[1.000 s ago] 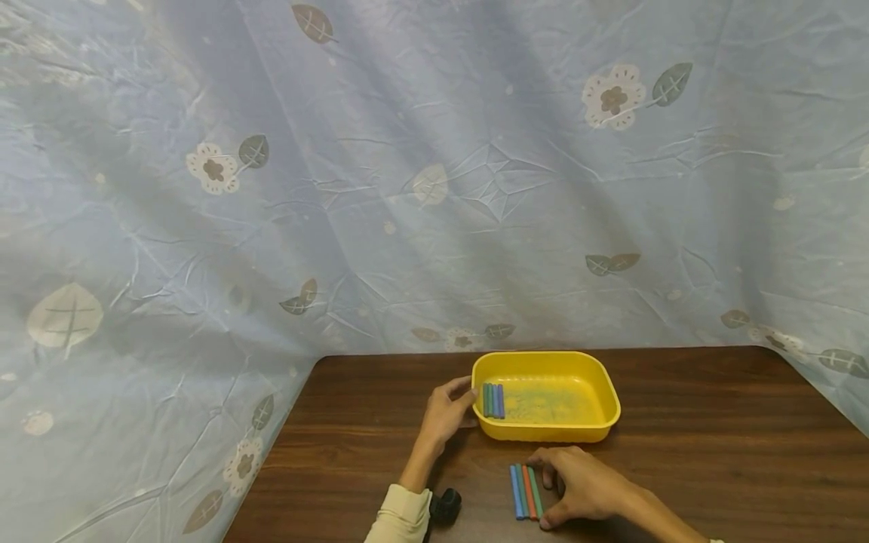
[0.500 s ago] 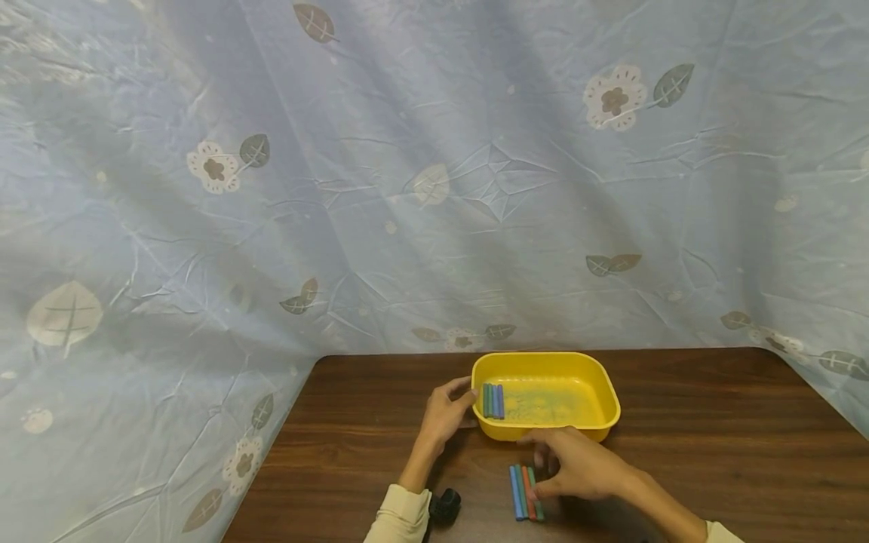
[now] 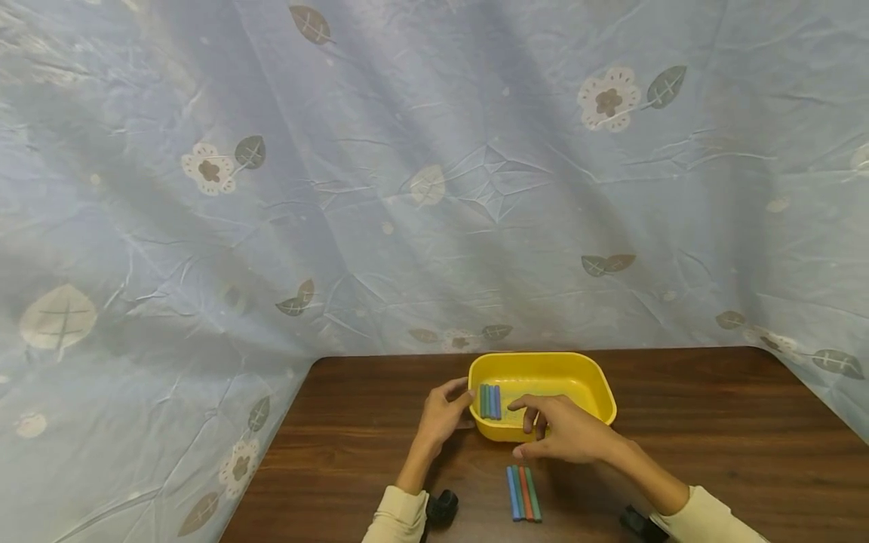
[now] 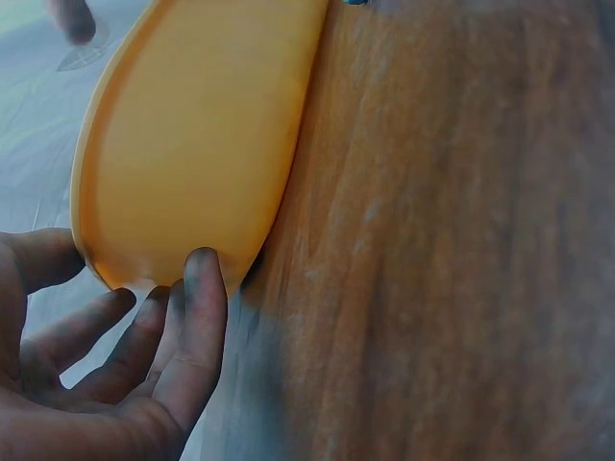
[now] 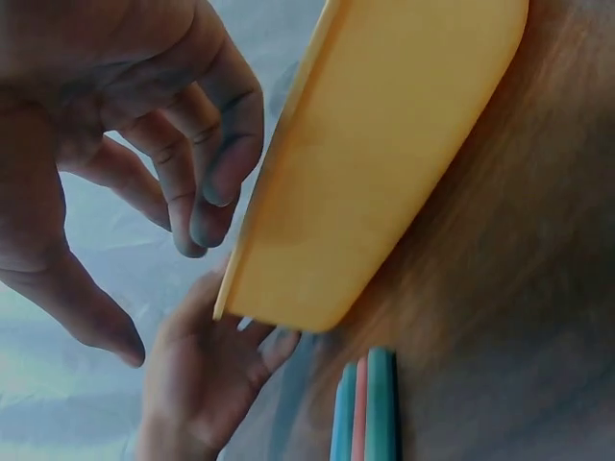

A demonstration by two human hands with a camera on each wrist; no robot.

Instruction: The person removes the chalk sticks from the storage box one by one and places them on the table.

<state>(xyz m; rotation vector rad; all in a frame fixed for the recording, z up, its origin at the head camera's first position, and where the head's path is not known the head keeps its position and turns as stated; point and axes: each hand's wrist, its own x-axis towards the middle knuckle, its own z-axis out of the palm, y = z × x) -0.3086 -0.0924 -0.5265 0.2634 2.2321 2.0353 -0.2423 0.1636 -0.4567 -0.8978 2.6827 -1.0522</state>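
A shallow yellow plastic tub (image 3: pixel 498 432) stands on the table. My left hand (image 3: pixel 440 416) holds its left end, with the thumb at the rim and the fingers against the outer wall. Several chalk sticks (image 3: pixel 490 402), green to violet, lie side by side inside that end. My right hand (image 3: pixel 566 430) hovers over the tub's front edge, fingers loosely bent and thumb apart. Nothing shows between them in the right wrist view (image 5: pixel 144 182). In front of the tub lies a tight row of blue, teal, red and green chalk sticks (image 3: pixel 523 494).
The brown wooden table (image 3: pixel 713 437) has its far edge against a pale floral curtain (image 3: pixel 434 249). Dark wrist devices (image 3: pixel 443 508) sit below both hands. Bluish-green dust marks the tub's floor.
From beside the front chalk row, my right hand has risen forward to the tub's front edge. The chalk row lies where it was. My left hand keeps its place on the tub.
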